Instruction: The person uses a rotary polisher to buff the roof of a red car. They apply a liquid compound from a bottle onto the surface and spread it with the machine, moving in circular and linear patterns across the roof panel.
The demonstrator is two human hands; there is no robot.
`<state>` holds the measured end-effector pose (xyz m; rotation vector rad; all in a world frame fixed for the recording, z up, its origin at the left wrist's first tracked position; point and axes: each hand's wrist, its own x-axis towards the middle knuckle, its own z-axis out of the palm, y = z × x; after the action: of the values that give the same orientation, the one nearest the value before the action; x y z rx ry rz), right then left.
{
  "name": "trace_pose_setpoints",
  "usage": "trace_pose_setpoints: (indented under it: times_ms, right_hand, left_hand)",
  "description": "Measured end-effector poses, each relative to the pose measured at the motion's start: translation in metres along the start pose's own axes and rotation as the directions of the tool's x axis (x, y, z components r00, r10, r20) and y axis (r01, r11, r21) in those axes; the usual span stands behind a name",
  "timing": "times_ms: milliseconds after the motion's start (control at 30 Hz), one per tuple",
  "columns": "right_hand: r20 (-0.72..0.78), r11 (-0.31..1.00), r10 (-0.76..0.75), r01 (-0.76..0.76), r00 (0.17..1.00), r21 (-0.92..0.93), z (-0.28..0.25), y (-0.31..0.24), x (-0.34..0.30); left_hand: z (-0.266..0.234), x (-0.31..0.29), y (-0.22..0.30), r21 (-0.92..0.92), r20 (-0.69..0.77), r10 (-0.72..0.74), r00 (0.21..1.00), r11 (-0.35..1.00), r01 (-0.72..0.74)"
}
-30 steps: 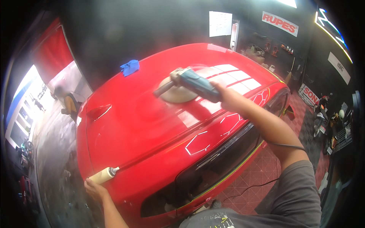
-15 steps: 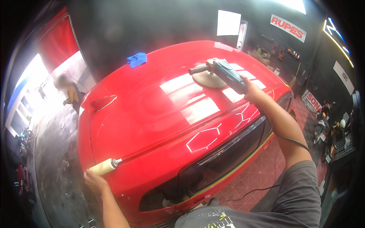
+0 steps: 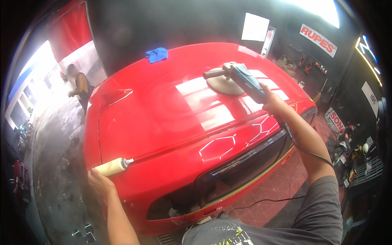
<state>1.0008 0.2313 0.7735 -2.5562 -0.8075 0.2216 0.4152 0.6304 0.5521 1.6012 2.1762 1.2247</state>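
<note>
My right hand (image 3: 272,100) is closed round the rear grip of a teal-grey rotary polisher (image 3: 247,83). Its round pale pad (image 3: 223,85) rests against the red car roof (image 3: 143,118), and the black side handle points left with no hand on it. At the near left edge of the roof, my left hand (image 3: 102,183) grips the base end of a cream squeeze bottle (image 3: 111,167). The bottle lies tilted low over the roof, its nozzle pointing right; part of its base is hidden by my fingers. A crumpled blue cloth (image 3: 157,55) sits on the roof's far edge.
The polisher's black cord (image 3: 312,154) runs along my right forearm, with cable on the red tiled floor (image 3: 267,192). A dark side window (image 3: 237,175) lies below the roof. Another person (image 3: 81,87) stands at far left. Tools hang on the right wall.
The view has turned slightly, so the blue cloth and wall items sit differently in the picture. The bottle and my left hand appear a little higher. The polisher stays at nearly the same place.
</note>
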Motion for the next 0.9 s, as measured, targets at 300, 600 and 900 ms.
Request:
trace_pose_setpoints:
  times_ms: [300,600,900]
  right_hand:
    - [0.043,0.923,-0.384,0.382,0.922,0.047,0.059,-0.060,-0.011]
    - [0.017,0.806,-0.586,0.585,0.810,-0.090,0.112,-0.130,-0.034]
    - [0.075,0.948,-0.313,0.317,0.947,-0.041,0.045,-0.040,-0.019]
  left_hand:
    - [0.003,0.002,-0.004,-0.028,-0.003,0.046,0.999,0.999,-0.046]
    - [0.015,0.012,-0.014,-0.007,-0.051,0.033,0.998,0.999,-0.034]
    - [-0.010,-0.004,0.010,0.023,0.003,0.035,0.999,0.999,-0.035]
